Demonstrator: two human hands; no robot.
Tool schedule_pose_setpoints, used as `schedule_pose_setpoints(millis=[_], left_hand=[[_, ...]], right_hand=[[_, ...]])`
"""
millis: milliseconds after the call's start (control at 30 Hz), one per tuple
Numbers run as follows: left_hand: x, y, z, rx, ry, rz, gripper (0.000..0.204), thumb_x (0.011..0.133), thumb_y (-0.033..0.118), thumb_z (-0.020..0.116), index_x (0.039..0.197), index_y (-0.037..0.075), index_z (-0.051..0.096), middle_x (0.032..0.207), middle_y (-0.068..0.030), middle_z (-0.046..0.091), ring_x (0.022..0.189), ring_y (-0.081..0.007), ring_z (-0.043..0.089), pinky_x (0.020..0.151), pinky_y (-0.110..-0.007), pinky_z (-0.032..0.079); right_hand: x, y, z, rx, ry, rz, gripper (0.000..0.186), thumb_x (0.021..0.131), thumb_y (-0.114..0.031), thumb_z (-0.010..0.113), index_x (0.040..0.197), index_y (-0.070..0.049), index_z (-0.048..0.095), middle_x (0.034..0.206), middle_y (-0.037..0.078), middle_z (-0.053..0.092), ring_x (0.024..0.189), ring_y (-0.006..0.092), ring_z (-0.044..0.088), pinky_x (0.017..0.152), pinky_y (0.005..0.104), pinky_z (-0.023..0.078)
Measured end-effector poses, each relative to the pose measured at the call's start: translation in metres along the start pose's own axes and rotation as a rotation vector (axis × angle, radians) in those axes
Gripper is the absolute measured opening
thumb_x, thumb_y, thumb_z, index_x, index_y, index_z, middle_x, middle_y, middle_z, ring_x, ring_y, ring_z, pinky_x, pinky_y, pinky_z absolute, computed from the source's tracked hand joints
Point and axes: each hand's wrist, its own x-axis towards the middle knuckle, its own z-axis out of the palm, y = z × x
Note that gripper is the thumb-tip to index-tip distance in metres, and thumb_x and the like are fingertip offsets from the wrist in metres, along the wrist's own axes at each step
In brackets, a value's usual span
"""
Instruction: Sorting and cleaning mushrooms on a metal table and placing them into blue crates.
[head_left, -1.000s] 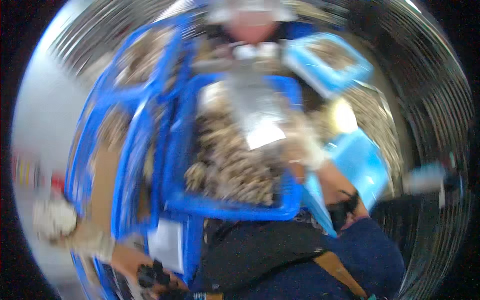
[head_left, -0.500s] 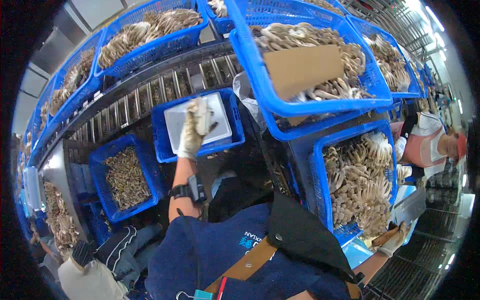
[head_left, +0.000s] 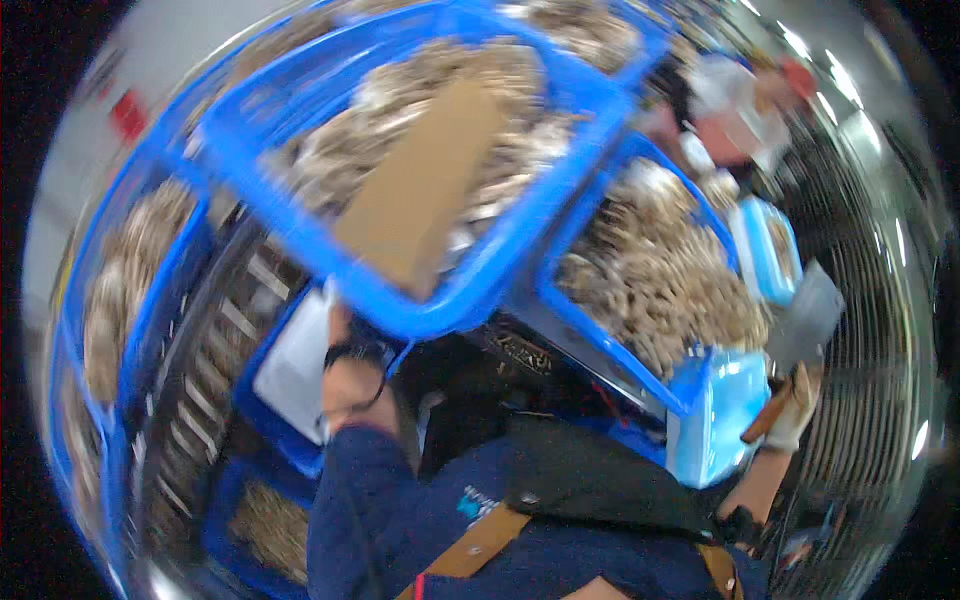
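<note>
In my gloved right hand [head_left: 797,408], at the right, is a cleaver [head_left: 806,318], gripped by its wooden handle with the broad grey blade pointing up and away. A light-blue box [head_left: 712,425] stands just left of that hand. My left forearm [head_left: 355,385] reaches forward beside a white tray [head_left: 295,365]. The left hand is almost wholly hidden by the rim of a large blue basket [head_left: 400,318], so its fingers do not show. Clusters of mushrooms [head_left: 510,75] and a brown cardboard piece [head_left: 425,185] lie in this basket.
Another blue basket [head_left: 610,345] of mushrooms [head_left: 660,270] stands before me to the right. Left of me runs a roller conveyor [head_left: 205,385] with filled baskets beyond. A crate of trimmings [head_left: 270,530] is at lower left. A co-worker in a red cap [head_left: 795,78] stands far right.
The view has swung to the right and blurred. My left hand, earlier over the white tray with a mushroom clump, has gone behind the basket rim. The right hand still grips the cleaver.
</note>
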Motion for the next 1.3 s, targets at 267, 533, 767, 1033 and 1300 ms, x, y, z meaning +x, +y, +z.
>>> schedule_pose_setpoints(millis=[267,533,767,1033,1300], left_hand=[[-0.209,-0.080,0.010,1.258,-0.879,-0.321,0.039,0.093,0.032,0.050,0.120,0.004,0.056,0.108,-0.0100,0.061,0.095,-0.0214,0.057,0.085,-0.032,0.045],[-0.228,0.070,0.370,0.842,-1.412,-0.396,0.043,0.088,0.013,0.058,0.129,0.003,0.050,0.113,-0.0021,0.058,0.097,-0.0103,0.053,0.085,-0.027,0.045],[-0.083,-0.044,0.561,0.916,-0.983,0.173,0.070,0.080,0.013,0.070,0.137,-0.005,0.034,0.116,-0.0120,0.057,0.096,-0.0139,0.054,0.085,-0.026,0.045],[0.024,-0.140,0.616,1.498,-1.114,0.330,0.095,0.073,0.016,0.072,0.146,0.002,0.013,0.111,-0.0196,0.060,0.087,-0.0214,0.058,0.074,-0.037,0.051],[0.039,-0.146,0.628,1.511,-1.270,0.149,0.091,0.073,0.008,0.069,0.146,0.005,0.013,0.116,-0.0173,0.055,0.092,-0.0207,0.057,0.076,-0.034,0.050]], right_hand=[[-0.034,0.043,-0.065,0.027,0.306,0.151,0.051,0.090,-0.015,0.057,0.136,-0.007,0.036,0.102,0.006,0.053,0.069,0.0140,0.055,0.055,0.0287,0.051],[-0.009,0.107,-0.125,0.112,0.476,0.173,0.047,0.091,-0.017,0.054,0.134,-0.009,0.039,0.106,0.002,0.052,0.072,0.0103,0.052,0.055,0.0256,0.048],[0.009,0.134,-0.167,0.263,0.428,0.247,0.040,0.091,-0.017,0.056,0.127,-0.007,0.042,0.100,0.003,0.053,0.064,0.0117,0.054,0.052,0.0276,0.050],[-0.005,0.157,-0.202,0.174,0.672,0.366,0.059,0.088,-0.014,0.057,0.140,-0.003,0.031,0.119,0.006,0.051,0.075,0.0089,0.058,0.052,0.0220,0.051],[-0.029,0.119,-0.161,0.094,0.821,0.453,0.053,0.089,0.002,0.044,0.140,-0.004,0.033,0.119,0.008,0.053,0.078,0.0128,0.059,0.051,0.0258,0.052]])
